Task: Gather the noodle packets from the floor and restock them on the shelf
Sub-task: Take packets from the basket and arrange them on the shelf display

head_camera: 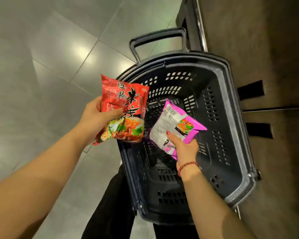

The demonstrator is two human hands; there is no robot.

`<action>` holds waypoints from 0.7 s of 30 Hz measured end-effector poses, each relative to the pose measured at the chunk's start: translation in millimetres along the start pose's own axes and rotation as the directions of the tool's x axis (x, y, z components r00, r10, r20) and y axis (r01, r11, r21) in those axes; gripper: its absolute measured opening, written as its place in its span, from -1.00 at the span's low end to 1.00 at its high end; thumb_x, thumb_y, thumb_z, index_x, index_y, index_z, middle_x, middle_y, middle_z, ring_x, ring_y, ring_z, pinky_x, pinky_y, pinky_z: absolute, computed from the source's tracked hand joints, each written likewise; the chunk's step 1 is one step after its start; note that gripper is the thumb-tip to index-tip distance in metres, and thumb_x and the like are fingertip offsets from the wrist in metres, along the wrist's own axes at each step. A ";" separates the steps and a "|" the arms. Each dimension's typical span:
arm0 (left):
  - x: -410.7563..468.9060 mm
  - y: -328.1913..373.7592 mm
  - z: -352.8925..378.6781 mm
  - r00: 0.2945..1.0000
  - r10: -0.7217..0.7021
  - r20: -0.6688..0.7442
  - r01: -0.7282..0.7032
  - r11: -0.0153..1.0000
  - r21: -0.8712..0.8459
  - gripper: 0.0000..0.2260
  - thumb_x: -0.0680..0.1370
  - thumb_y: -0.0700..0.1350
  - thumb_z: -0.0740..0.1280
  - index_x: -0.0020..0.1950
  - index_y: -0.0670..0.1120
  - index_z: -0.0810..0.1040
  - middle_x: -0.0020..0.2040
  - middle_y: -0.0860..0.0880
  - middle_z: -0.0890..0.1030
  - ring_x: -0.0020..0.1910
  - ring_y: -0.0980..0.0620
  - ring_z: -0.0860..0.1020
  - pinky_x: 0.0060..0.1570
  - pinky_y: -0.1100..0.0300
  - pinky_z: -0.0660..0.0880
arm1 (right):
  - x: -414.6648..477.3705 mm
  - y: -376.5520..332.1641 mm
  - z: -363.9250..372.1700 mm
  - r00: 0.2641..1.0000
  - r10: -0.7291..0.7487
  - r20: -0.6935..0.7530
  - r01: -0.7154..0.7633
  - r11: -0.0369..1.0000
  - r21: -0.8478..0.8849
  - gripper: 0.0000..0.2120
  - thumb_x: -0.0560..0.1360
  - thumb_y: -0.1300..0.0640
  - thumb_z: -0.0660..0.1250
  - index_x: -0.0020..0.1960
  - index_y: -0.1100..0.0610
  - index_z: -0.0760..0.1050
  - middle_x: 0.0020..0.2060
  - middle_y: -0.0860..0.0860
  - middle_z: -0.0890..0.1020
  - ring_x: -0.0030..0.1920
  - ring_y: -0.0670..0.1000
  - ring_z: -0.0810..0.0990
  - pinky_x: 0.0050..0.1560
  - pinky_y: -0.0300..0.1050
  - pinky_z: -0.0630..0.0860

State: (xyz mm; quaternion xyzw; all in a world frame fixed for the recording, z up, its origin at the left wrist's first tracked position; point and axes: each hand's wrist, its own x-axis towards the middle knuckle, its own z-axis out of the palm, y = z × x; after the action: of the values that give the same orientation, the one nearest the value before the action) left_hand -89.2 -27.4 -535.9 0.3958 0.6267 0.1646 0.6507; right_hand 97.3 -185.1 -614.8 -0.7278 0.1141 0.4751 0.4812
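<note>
My left hand (95, 120) grips a red noodle packet (126, 104) with black characters, held over the left rim of a dark plastic shopping basket (231, 104). My right hand (183, 149) holds a pink and white noodle packet (173, 128) by its lower edge, thumb on top, above the inside of the basket. No packets lie in the part of the basket's perforated bottom that I can see. The two packets are apart, side by side.
The basket has a raised pull handle (157, 38) at its far end. Grey glossy floor tiles (41, 75) spread to the left. A brown wall or shelf base (266, 49) with black strips runs along the right. My dark trouser legs (110, 213) are below.
</note>
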 end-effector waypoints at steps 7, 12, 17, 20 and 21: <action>-103.0 78.5 20.3 0.994 -0.004 0.111 0.008 0.999 -0.043 -0.55 0.28 -0.25 0.55 0.10 0.00 0.54 0.00 -0.09 0.69 -0.06 -0.12 0.67 -0.04 -0.05 0.61 | -151.4 -118.3 -11.1 0.966 -0.258 -0.014 0.258 0.966 -0.025 -0.35 0.21 0.13 0.63 0.23 0.04 0.45 0.04 0.02 0.64 0.05 0.00 0.65 0.13 0.04 0.57; -176.1 150.2 20.8 0.976 0.025 0.215 0.004 0.991 -0.133 -0.40 0.15 -0.14 0.58 0.16 -0.05 0.52 0.01 -0.15 0.68 -0.04 -0.21 0.66 -0.02 -0.11 0.58 | -248.2 -186.4 -24.3 0.789 -0.607 0.096 0.614 0.774 -0.157 -0.50 0.32 0.31 0.51 0.14 -0.08 0.48 0.04 -0.07 0.64 0.02 -0.10 0.64 0.14 0.05 0.56; -230.3 203.3 23.5 0.936 0.063 0.347 0.018 0.974 -0.226 -0.40 0.19 -0.19 0.51 0.21 -0.23 0.48 -0.04 -0.25 0.67 -0.17 -0.19 0.67 -0.15 -0.07 0.63 | -307.7 -250.3 -71.4 0.363 -0.886 0.288 0.813 0.150 -0.563 -0.47 0.30 -0.16 0.30 0.27 -0.37 0.35 0.35 -0.22 0.40 0.42 0.01 0.33 0.43 0.25 0.16; -258.7 220.4 40.1 0.893 0.151 0.423 -0.041 0.966 -0.257 -0.43 0.17 -0.21 0.52 0.16 -0.20 0.51 -0.12 -0.19 0.69 -0.25 -0.11 0.67 -0.27 0.05 0.63 | -332.6 -262.0 -105.0 0.204 -0.881 0.428 0.779 -0.119 -0.615 -0.29 0.24 -0.04 0.50 0.36 -0.06 0.40 0.45 0.01 0.34 0.47 -0.01 0.26 0.32 0.26 0.34; -267.1 225.8 46.8 0.876 0.191 0.443 -0.060 0.955 -0.292 -0.54 0.24 -0.23 0.49 0.12 -0.18 0.52 -0.16 -0.15 0.69 -0.28 -0.07 0.67 -0.31 0.08 0.62 | -342.3 -260.9 -112.8 0.195 -0.872 0.448 0.800 -0.123 -0.588 -0.18 0.22 0.04 0.56 0.42 0.05 0.36 0.46 0.04 0.33 0.47 0.04 0.29 0.30 0.20 0.37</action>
State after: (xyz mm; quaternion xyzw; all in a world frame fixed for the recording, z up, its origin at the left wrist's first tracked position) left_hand -24.1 -88.7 -194.6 0.3716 0.3965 0.1906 0.8176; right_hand 146.7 -242.7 -176.4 -0.7676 -0.5542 0.0222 0.3211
